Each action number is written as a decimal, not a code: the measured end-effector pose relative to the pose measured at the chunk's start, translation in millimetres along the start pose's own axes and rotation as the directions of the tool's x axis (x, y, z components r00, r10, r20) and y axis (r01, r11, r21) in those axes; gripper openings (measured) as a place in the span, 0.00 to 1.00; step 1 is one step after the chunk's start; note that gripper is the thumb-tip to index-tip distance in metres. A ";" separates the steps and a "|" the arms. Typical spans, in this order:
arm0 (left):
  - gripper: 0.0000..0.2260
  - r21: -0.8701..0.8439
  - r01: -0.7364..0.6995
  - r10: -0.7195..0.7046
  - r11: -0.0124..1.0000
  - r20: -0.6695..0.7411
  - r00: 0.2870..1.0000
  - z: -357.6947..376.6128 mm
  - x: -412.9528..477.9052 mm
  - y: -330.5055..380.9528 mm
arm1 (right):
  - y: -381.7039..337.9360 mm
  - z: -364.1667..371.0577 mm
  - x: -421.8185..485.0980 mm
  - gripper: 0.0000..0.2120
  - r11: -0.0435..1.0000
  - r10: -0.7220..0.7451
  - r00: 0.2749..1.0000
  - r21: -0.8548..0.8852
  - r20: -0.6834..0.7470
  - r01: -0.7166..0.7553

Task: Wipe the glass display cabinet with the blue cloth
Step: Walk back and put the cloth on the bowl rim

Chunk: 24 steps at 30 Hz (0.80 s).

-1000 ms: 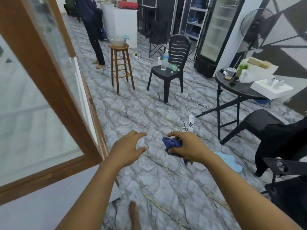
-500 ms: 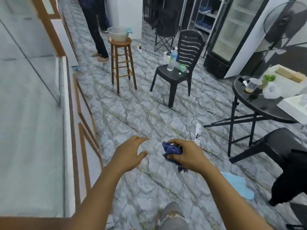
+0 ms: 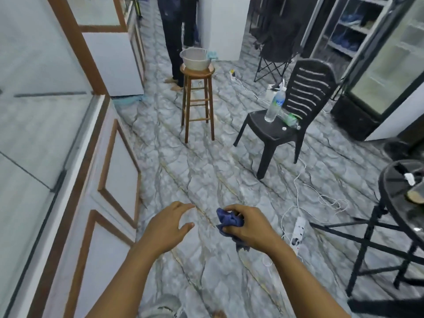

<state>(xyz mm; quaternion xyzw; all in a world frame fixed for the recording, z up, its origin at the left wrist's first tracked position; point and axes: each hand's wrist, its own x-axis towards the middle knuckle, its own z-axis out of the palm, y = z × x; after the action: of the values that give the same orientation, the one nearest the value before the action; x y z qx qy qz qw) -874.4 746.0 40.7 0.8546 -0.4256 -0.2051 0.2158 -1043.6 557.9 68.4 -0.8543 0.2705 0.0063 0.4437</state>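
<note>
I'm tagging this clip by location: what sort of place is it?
Probably a small shop or café: a wood-framed glass display cabinet on the left, a glass-door fridge at the right, and stocked shelves beyond a black plastic chair.

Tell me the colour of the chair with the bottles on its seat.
The chair is black all over, slatted back included. The head view shows it plainly.

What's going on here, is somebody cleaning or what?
A person stands beside the glass display cabinet, viewed from their own head camera. Their right hand grips a bunched-up blue cloth out over the floor, not touching the glass. The left hand is open and empty beside it. Wiping isn't under way at this moment.
</note>
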 end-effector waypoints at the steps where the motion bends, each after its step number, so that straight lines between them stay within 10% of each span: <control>1: 0.22 -0.013 0.008 -0.008 1.000 -0.012 1.000 -2.1 15.5 1.5 | 2.2 -9.7 18.4 0.15 1.000 -0.003 1.000 -0.004 0.008 0.003; 24: 0.23 0.045 -0.007 0.009 0.999 -0.049 0.999 -170.2 485.1 -93.3 | -60.1 -140.5 517.2 0.18 0.996 -0.063 0.998 -0.062 0.030 0.065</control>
<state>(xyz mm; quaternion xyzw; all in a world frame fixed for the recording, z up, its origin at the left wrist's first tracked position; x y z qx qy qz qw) -455.3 434.1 49.1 0.8622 -0.4280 -0.1737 0.2079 -606.3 242.4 69.2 -0.8760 0.2365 0.0127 0.4203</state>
